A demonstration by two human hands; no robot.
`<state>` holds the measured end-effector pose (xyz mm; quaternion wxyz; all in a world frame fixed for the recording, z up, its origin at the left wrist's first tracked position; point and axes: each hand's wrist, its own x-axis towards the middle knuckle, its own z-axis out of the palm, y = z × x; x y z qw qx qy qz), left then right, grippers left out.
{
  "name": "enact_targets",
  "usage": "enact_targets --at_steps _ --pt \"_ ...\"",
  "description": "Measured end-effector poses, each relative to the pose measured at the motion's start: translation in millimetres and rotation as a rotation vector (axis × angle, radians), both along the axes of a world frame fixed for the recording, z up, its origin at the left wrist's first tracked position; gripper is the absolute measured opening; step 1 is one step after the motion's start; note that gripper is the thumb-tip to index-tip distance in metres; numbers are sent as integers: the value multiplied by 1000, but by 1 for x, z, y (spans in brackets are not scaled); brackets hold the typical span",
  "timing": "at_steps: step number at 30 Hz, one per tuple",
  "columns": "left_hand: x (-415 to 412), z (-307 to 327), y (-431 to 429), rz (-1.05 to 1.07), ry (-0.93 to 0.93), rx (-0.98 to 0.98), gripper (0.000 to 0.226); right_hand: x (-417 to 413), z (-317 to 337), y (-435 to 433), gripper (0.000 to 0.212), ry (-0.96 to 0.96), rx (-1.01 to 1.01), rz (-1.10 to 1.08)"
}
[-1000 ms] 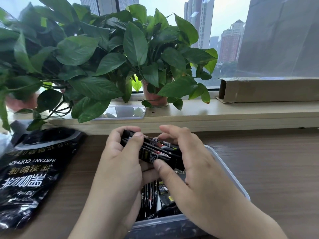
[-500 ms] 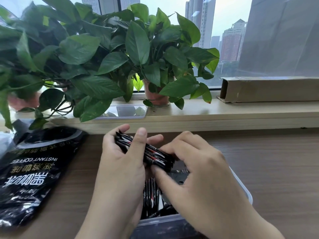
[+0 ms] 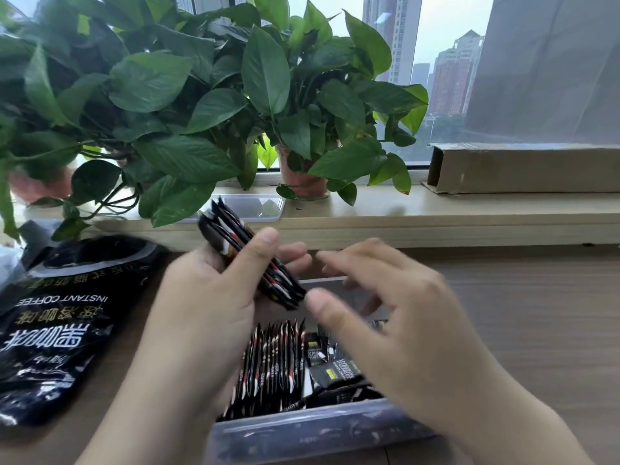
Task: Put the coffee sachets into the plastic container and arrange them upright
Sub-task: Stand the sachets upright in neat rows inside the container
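Black sachets fill part of the plastic container (image 3: 302, 427), which sits on the wooden table (image 3: 536, 330) at 6 o'clock in the view. 1 row of upright sachets (image 3: 271, 360) stands packed against its 9 o'clock side, while a few loose sachets (image 3: 335, 367) lie flat and jumbled toward 3 o'clock. The task looks partly done: the flat ones need standing up, and the bundle of sachets (image 3: 248, 260) held above the container is not yet in. Whether any are left in the black coffee bag (image 3: 60, 323), lying at 9 o'clock of the container, cannot be told.

The left hand (image 3: 201, 313) grips that bundle firmly, with the thumb pressed across its front and the fingers curled behind. The stack is tilted, its top toward 11 o'clock. The right hand (image 3: 402, 330) hovers at 3 o'clock of the bundle, fingers loosely spread and holding nothing. It is motion-blurred; its thumb lies just beside the bundle's lower end, and whether it touches cannot be told. The next move is likely to lower the bundle in beside the standing row, with the right hand free to steady it or to right the fallen ones
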<state>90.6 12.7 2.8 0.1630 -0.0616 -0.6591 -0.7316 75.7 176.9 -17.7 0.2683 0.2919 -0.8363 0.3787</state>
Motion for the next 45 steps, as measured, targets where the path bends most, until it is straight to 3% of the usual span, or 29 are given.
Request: enact_targets --at_steps 4,10,16,21,24,28,31,35,39,45 --pt "-13 -9 -23 -16 -88 -2 23 -9 6 29 22 -25 16 -126" --pt "-13 -9 -21 -103 -253 -128 20 -18 6 25 21 -223 403 -51" --pt "-18 -12 -18 9 -236 -287 19 -27 19 13 28 -383 586 60" --pt "-17 -23 -20 -166 -185 -570 22 -39 16 1 52 -506 792 193" --pt "-17 -24 -21 -230 -250 -744 25 -43 9 -6 58 -587 871 248" --pt "-21 -25 -24 -313 -355 -1003 32 -46 6 -4 55 -652 878 203" --pt "-26 -27 -22 -289 -399 -1078 34 -46 5 -3 50 -628 826 146" --pt "-23 -25 -20 -264 -338 -1075 27 -43 8 -3 40 -604 792 113" --pt "-21 -25 -25 -180 -237 -939 30 -39 9 -4 36 -602 790 69" --pt "-24 -28 -25 -178 -309 -974 25 -36 7 -11 33 -600 805 103"
